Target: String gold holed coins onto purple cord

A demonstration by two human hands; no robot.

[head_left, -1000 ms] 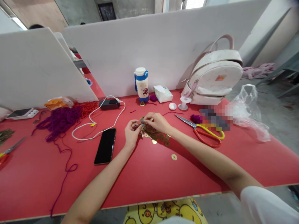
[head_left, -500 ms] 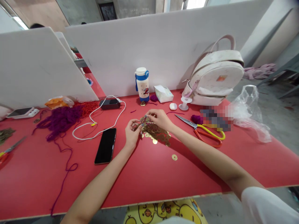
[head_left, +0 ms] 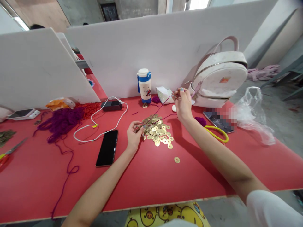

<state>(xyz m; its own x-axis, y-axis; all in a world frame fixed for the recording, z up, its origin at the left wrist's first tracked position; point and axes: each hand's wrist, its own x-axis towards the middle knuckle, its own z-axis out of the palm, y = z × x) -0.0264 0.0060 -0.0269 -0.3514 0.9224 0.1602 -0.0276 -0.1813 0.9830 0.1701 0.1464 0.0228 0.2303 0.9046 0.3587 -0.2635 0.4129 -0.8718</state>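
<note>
A pile of gold coins with holes (head_left: 158,131) lies on the red table (head_left: 151,179). My left hand (head_left: 133,134) rests at the pile's left edge, its fingers pinched on a coin and the near end of a purple thread (head_left: 158,111). My right hand (head_left: 182,102) is raised behind and right of the pile, pinching the far end of that thread, which runs taut between the two hands. One coin (head_left: 176,160) lies alone nearer to me.
A black phone (head_left: 107,147) lies left of my left hand, beside a white cable (head_left: 99,126) and purple yarn (head_left: 60,121). Scissors with yellow handles (head_left: 216,134), a bottle (head_left: 144,85), a tissue pack (head_left: 164,94) and a white backpack (head_left: 220,78) stand behind.
My right hand has lifted off the coin pile and moved up and to the right, drawing the purple thread out taut. My left hand has stayed at the pile.
</note>
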